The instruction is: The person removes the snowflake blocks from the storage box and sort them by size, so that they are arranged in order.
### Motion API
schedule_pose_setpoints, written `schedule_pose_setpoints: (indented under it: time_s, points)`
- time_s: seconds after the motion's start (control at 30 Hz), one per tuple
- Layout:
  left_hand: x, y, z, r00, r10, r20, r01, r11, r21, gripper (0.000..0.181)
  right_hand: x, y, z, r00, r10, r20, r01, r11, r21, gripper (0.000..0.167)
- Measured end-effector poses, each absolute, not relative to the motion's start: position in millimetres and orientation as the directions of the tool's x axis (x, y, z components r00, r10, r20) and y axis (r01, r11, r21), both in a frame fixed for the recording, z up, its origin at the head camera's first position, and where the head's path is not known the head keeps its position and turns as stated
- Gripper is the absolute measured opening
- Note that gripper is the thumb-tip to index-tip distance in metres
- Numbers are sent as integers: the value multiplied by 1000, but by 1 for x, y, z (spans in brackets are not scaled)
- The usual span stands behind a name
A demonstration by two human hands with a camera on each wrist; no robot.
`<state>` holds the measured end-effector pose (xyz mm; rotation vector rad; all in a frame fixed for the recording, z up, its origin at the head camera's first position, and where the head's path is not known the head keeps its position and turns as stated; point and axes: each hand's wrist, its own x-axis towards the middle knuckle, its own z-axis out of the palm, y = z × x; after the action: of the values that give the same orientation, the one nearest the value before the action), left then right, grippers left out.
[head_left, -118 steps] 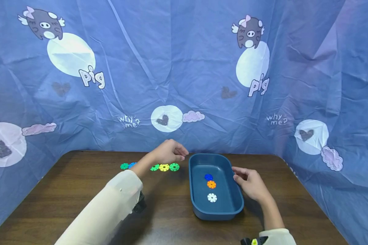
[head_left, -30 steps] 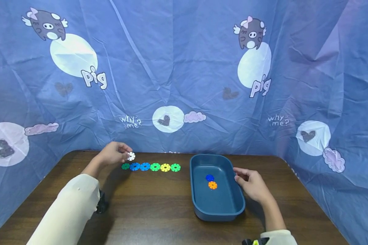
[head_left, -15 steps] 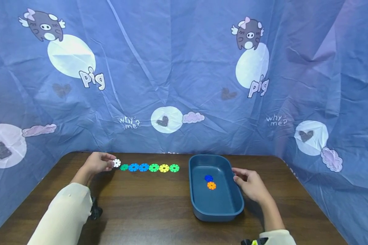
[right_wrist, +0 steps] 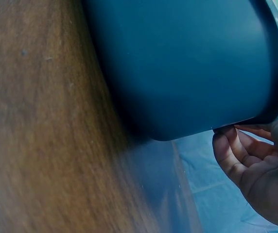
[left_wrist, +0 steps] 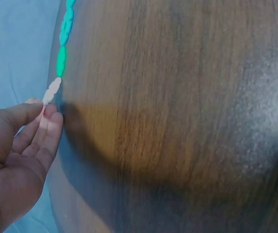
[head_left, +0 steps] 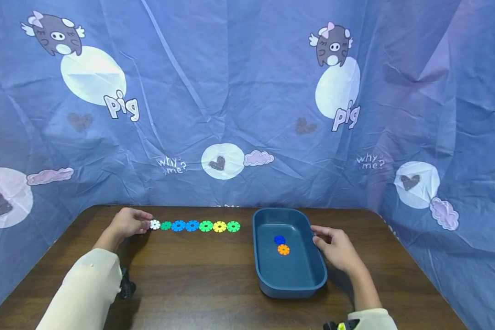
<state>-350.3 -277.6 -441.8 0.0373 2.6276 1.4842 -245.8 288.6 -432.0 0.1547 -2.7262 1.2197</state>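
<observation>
Seven-disc row (head_left: 195, 225): between seven and eight o'clock from the middle of the head view, near the far edge of the brown wooden table (head_left: 206, 279).
Row order, nine o'clock to three o'clock: white disc (head_left: 155, 224), dark green disc (head_left: 166, 226), two blue discs (head_left: 182, 226), light green disc (head_left: 206, 228), yellow disc (head_left: 220, 229), final light green disc (head_left: 233, 229).
White disc: at the nine o'clock end, just beside the dark green one; whether it lies quite flat cannot be told.
Left hand (head_left: 129, 222): at the nine o'clock side of the white disc, clamped on its edge between thumb and fingertips.
Blue tray (head_left: 291, 290): five o'clock from the middle of the head view, standing on the table well apart from the left hand.
Tray contents: a dark blue disc (head_left: 279, 240), with an orange disc (head_left: 283, 252) close at its five o'clock.
Right hand (head_left: 339, 247): at the tray's two o'clock, thumb and fingers apart and relaxed, fingertips touching the outer side near the rim.
Sleeves: pale (head_left: 82, 288), with a black device (head_left: 127, 284) at the left wrist.
Blue cloth (head_left: 247, 105): hangs toward twelve o'clock behind the table, printed with cartoon pigs (head_left: 333, 46), hearts and lettering.
</observation>
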Motion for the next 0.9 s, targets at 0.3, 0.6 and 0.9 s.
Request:
schedule_pose_setpoints:
  time_s: [0.3,0.6,0.9]
  points:
    - [-351,-282,-436,-990,109,-85,-17,516,856,33,-246,287,-431,-985,-22,174,-144,665,-733,34]
    - [-359,-260,-416,-983,180,-22,90,592,801,32,-247,287,-431,-984,-24,177,-148,666,-731,34]
    - [-368,-192,-386,-937,337,93,303,649,697,22,-246,287,-430,-989,-1,148,-111,665,-739,34]
